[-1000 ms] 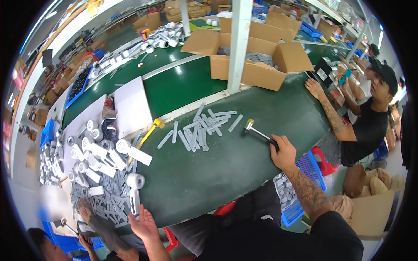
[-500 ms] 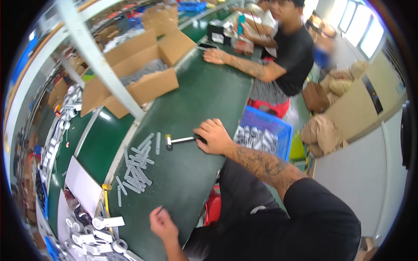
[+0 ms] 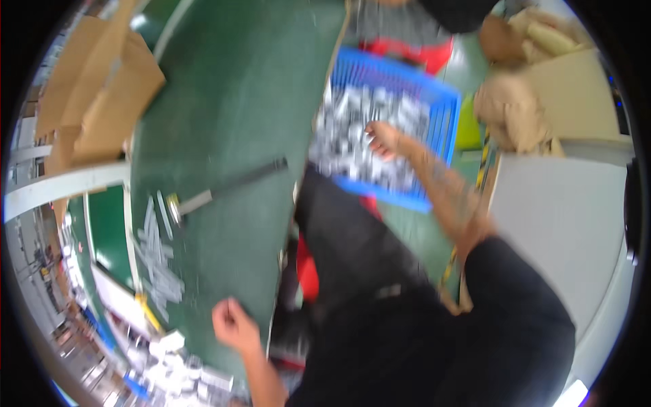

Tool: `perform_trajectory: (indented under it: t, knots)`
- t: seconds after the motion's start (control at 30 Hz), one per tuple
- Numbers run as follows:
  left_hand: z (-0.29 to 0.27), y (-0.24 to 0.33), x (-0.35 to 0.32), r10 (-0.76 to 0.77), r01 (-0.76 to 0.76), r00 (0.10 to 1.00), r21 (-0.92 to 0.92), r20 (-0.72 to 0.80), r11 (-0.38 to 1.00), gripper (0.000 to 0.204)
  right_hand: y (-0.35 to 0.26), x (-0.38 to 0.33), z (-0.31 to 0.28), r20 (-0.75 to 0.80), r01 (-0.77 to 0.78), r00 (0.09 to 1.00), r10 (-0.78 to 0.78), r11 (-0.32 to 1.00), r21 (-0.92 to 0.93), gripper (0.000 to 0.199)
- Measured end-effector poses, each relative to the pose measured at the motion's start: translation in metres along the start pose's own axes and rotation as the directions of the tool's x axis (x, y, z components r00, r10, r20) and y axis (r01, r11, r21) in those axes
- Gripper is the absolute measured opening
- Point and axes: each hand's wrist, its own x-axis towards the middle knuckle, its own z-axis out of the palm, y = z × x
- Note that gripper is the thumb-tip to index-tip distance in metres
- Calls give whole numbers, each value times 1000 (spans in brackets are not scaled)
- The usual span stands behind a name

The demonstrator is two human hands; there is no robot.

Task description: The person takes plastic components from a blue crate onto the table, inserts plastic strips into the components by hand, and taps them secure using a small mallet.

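A hammer [image 3: 227, 186] lies on the table [image 3: 237, 88], the parts crate [image 3: 390, 136] to its right beside the table's edge.

On the green table [image 3: 251, 88] beside me lies a hammer [image 3: 227, 184], near a scatter of pale tubes [image 3: 157, 261]. Brown cardboard boxes [image 3: 102, 88] stand at its far edge.

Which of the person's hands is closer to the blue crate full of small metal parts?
The right hand: it reaches into the blue crate, among the metal parts. The left hand rests far off on the green table.
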Motion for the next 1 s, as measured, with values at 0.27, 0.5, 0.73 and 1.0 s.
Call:
perform_trajectory:
  t: [0.27, 0.5, 0.73, 1.0]
  knots:
    - [100, 87, 81, 341, -340, 940, -50, 9, 939, 19, 81, -234, 102, 482, -270, 812, 329, 944, -190, 48]
    - [190, 192, 144, 617, -543, 742, -303, 262, 783, 17, 154, -242, 50, 463, -570, 460, 758, 652, -500, 38]
    - [322, 250, 250, 860, -885, 374, -143, 347, 442, 20, 157, -152, 7, 627, -634, 526, 574, 757, -161, 28]
    - [362, 244, 252, 674, -823, 469, 5, 570, 568, 73, 178, -41, 32, 53, -569, 821, 568, 808, 153, 52]
